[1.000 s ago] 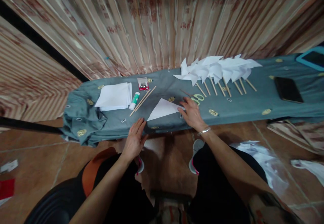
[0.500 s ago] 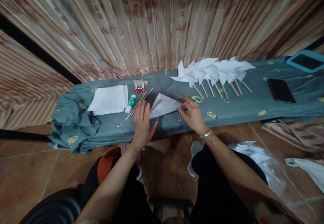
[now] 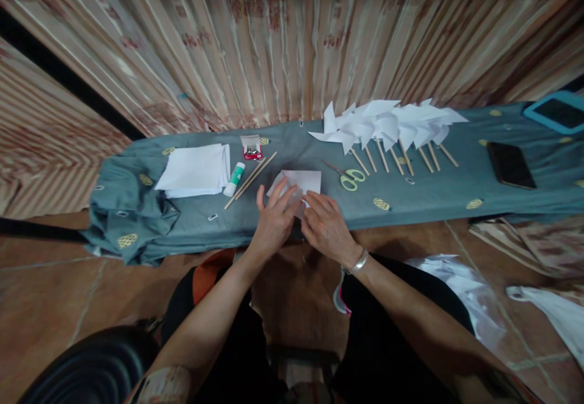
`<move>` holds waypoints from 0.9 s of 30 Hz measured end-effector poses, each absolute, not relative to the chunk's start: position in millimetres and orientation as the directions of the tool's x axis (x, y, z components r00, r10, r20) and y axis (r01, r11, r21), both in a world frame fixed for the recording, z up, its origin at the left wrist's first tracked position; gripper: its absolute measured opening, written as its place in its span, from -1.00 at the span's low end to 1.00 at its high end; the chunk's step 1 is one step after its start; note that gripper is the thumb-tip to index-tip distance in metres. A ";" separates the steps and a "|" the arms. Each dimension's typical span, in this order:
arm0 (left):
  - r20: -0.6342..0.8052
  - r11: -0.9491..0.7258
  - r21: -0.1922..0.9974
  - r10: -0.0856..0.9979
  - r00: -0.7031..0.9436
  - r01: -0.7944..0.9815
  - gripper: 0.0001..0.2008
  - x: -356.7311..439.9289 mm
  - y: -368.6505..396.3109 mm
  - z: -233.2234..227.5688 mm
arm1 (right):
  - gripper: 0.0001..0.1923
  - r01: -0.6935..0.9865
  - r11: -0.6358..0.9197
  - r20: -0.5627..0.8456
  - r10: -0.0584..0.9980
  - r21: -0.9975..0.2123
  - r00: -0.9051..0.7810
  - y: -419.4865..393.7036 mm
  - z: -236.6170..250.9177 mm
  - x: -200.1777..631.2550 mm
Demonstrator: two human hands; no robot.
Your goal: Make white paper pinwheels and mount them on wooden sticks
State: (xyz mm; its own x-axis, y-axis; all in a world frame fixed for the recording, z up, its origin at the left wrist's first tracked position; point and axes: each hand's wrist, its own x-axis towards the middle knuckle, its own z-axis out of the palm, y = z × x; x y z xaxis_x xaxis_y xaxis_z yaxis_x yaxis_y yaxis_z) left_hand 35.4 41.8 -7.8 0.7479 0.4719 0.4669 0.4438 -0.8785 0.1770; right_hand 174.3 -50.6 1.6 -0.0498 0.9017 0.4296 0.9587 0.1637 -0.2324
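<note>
A folded sheet of white paper [image 3: 310, 180] lies near the front edge of the cloth-covered bench, one corner bent in toward me. My left hand [image 3: 274, 216] rests over its left part, fingers bent and gripping the paper; the thumb is mostly hidden. Beside it, my right hand [image 3: 326, 224] pinches the paper's near edge, fingers pressed together. Just left of the paper lie thin wooden sticks [image 3: 250, 179] and a green and white glue stick [image 3: 234, 179]. Scissors [image 3: 350, 179] with light green handles lie open to the right.
A stack of white paper [image 3: 194, 171] is at the left, with a small red box of pins [image 3: 252, 148] behind the sticks. Several paper pinwheels [image 3: 387, 125] on sticks overlap at the back right. Beyond them are a dark phone [image 3: 511, 165] and a blue-framed tablet [image 3: 556, 113].
My right hand has moved left, close to my left hand. The paper, a pointed folded shape before, is now opened out with a corner bent in. The scissors are uncovered.
</note>
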 end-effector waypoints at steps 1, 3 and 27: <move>0.466 -0.885 0.185 0.462 0.754 0.428 -0.74 33.7 43.5 -8.8 | -0.80 0.955 0.176 0.413 0.908 -0.237 -0.065 -52.3 0.6 173.8; 0.463 -0.893 0.207 0.449 0.764 0.399 -0.77 30.2 46.1 -9.5 | -0.75 0.953 0.202 0.371 0.922 -0.227 -0.108 -55.9 0.6 176.4; 0.275 -0.791 0.403 0.584 0.764 0.460 -0.76 -19.0 48.7 -19.1 | -0.70 0.804 0.199 0.254 0.965 -0.561 -0.062 -50.4 -13.3 214.2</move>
State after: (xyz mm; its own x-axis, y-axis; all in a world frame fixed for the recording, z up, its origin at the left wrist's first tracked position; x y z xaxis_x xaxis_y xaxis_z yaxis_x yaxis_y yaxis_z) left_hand -19.0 48.7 -19.1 0.7639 0.5840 0.2746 0.4600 -0.7912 0.4030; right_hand 214.2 -50.4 -13.3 -0.0619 0.9653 0.2536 0.8035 0.1989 -0.5611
